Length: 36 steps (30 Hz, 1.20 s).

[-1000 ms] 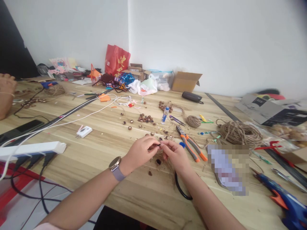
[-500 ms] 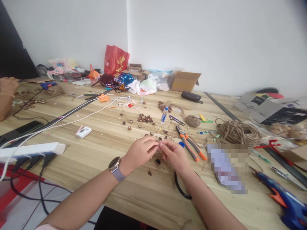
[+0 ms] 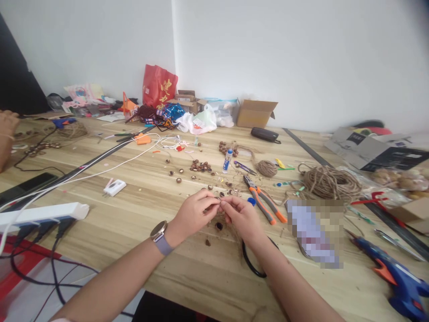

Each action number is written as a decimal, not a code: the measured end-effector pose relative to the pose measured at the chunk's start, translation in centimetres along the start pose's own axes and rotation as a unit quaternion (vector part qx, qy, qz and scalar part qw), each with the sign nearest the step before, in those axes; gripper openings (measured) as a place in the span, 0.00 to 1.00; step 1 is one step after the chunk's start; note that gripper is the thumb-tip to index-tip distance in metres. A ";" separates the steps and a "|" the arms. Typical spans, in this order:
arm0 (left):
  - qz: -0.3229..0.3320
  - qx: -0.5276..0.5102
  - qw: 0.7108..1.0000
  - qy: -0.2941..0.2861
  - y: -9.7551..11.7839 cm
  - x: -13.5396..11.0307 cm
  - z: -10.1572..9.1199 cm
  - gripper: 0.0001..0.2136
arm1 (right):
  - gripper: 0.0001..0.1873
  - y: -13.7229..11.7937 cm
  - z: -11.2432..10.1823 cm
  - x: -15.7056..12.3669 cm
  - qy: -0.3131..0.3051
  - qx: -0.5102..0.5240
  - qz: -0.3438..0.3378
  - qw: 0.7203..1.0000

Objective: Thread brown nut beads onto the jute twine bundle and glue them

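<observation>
Over the near middle of the table, my left hand (image 3: 196,211) and my right hand (image 3: 241,217) meet fingertip to fingertip. Between them they pinch a small dark brown nutshell (image 3: 217,199), mostly covered by the fingers. A watch with a mauve strap (image 3: 161,237) is on my left wrist. Just below the hands lie an open nutshell (image 3: 219,226) and a brown shell fragment (image 3: 208,242). Beyond the fingers is a loose cluster of brown nutshells (image 3: 201,166). Orange-and-grey pliers (image 3: 263,199) and a blue cap (image 3: 251,201) rest beside my right hand.
A glue bottle (image 3: 227,161) stands behind the hands. To the right are a twine ball (image 3: 267,168), a twine coil (image 3: 331,183), a blue glue gun (image 3: 390,270) and a blurred-out patch. A power strip (image 3: 43,215) and white cable lie left. Another person's hand (image 3: 7,127) shows far left.
The view has shifted slightly, so everything sits a little further left. My hands keep the same pinch, fingers barely moved. The other person's hand at the far left has drawn partly out of view.
</observation>
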<state>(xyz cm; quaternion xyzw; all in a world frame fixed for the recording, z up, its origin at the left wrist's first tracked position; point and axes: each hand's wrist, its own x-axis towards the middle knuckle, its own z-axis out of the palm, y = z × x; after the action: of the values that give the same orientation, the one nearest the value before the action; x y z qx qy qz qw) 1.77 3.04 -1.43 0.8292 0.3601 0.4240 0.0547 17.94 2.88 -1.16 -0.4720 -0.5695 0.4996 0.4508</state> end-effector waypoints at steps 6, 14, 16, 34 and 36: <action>-0.004 -0.016 1.000 0.002 0.1 0.1 0.0 0.07 | 0.14 0.0 0.0 -0.1 0.004 -0.006 -0.007 1.000; -0.014 -0.024 1.000 0.001 0.1 0.1 0.0 0.07 | 0.14 0.1 0.1 -0.1 0.009 -0.010 -0.008 1.000; -0.015 -0.026 1.000 0.002 0.1 0.1 0.0 0.07 | 0.14 0.1 0.0 -0.1 0.008 -0.015 -0.009 1.000; -0.020 -0.033 0.999 0.001 0.3 0.0 0.1 0.06 | 0.14 0.2 0.1 -0.1 0.013 -0.022 -0.018 1.000; -0.022 -0.034 0.999 0.001 0.3 0.0 0.1 0.06 | 0.14 0.1 0.1 -0.1 0.014 -0.020 -0.014 1.000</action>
<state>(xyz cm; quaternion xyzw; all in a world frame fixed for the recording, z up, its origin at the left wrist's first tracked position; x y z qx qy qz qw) 2.02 2.89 -1.41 0.8184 0.3641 0.4349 0.0918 17.89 2.75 -1.28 -0.4794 -0.5799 0.4752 0.4562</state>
